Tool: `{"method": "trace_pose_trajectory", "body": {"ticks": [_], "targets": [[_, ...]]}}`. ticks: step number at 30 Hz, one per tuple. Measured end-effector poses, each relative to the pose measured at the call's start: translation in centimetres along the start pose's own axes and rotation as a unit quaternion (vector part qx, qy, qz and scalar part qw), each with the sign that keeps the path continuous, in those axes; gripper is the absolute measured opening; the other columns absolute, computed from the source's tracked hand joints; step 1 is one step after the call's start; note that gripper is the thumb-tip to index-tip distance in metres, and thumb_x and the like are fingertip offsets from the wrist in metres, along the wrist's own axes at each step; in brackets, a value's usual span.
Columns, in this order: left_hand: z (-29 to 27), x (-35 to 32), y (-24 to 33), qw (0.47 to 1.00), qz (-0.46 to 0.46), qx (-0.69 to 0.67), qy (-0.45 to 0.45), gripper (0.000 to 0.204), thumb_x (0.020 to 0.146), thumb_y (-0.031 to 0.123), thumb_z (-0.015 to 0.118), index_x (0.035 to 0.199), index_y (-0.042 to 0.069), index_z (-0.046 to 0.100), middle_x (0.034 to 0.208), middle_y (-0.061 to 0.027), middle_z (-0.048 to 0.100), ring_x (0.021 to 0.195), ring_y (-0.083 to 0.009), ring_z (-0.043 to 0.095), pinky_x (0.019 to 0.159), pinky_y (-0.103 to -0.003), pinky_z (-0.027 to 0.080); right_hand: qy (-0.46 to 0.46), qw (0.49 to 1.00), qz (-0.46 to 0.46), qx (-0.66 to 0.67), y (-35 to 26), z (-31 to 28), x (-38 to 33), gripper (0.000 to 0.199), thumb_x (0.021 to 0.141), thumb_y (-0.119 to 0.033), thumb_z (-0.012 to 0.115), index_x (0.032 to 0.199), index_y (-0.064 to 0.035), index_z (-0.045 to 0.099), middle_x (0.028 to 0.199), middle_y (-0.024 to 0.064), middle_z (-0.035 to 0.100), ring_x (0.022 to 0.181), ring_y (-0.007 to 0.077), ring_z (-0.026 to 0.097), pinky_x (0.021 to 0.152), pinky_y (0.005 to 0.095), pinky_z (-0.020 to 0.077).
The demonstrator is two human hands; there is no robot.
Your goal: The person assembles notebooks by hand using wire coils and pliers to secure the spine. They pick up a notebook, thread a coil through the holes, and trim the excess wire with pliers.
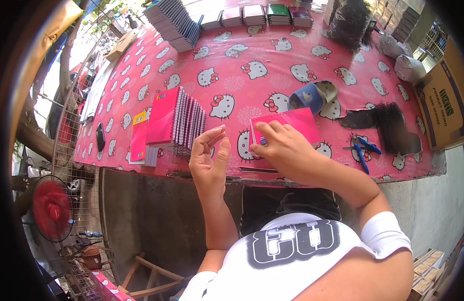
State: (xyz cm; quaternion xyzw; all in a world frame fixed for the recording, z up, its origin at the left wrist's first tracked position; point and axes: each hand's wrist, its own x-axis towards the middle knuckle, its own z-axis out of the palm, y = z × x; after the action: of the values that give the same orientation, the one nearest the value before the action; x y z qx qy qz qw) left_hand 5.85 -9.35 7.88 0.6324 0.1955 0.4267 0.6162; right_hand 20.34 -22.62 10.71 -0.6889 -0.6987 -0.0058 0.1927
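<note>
A pink notebook lies near the front edge of the table, a row of punched holes along its far edge. My right hand rests over it with the fingers curled at its left edge, where a white edge shows slightly raised. What lies under those fingertips is partly hidden. My left hand is held up just left of the notebook, fingers bent and thumb apart, holding nothing. Beside it stands a stack of pink spiral notebooks, leaning on edge, with more pink notebooks to its left.
To the right lie a blue slipper, blue-handled cutting tools and black spiral bindings. A cardboard box stands at the right edge. Stacked notebooks line the far side. A phone lies far left; a red fan stands below.
</note>
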Motion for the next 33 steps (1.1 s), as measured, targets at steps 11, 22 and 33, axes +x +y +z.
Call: {"method": "trace_pose_trajectory", "body": {"ticks": [11,22,33], "targets": [[-0.3,-0.1,-0.4,0.999,-0.019,-0.034,-0.003,0.020,0.088,-0.003,0.062,0.108,-0.001,0.060,0.113,-0.0130,0.063,0.109,-0.0163,0.058,0.096,-0.028,0.044,-0.135,0.990,-0.026,0.042,1.8,-0.9,2.4,0.030,0.073,-0.005,0.067,0.103,-0.0069,0.067,0.097,0.0116,0.061,0.093,0.0313,0.061,0.079,0.0409,0.0490],[3.5,1.9,0.0,0.945,-0.218,-0.218,-0.108,0.052,0.095,0.014,0.061,0.137,0.007,0.031,0.103,-0.0152,0.062,0.084,-0.0218,0.066,0.068,-0.025,0.054,0.111,0.980,0.044,0.160,-0.6,-2.5,-0.8,0.045,0.081,0.001,0.063,0.125,-0.0046,0.057,0.094,0.0164,0.066,0.076,0.0298,0.066,0.069,0.0357,0.0547],[4.1,2.0,-3.6,0.955,0.177,0.192,-0.143,0.045,0.091,-0.003,0.056,0.134,0.004,0.041,0.114,-0.0129,0.057,0.102,-0.0204,0.056,0.088,-0.033,0.046,0.214,0.823,0.217,0.480,6.0,3.1,-4.2,0.041,0.081,0.008,0.066,0.112,-0.0062,0.043,0.102,0.0051,0.055,0.095,0.0155,0.055,0.083,0.0293,0.0447]]}}
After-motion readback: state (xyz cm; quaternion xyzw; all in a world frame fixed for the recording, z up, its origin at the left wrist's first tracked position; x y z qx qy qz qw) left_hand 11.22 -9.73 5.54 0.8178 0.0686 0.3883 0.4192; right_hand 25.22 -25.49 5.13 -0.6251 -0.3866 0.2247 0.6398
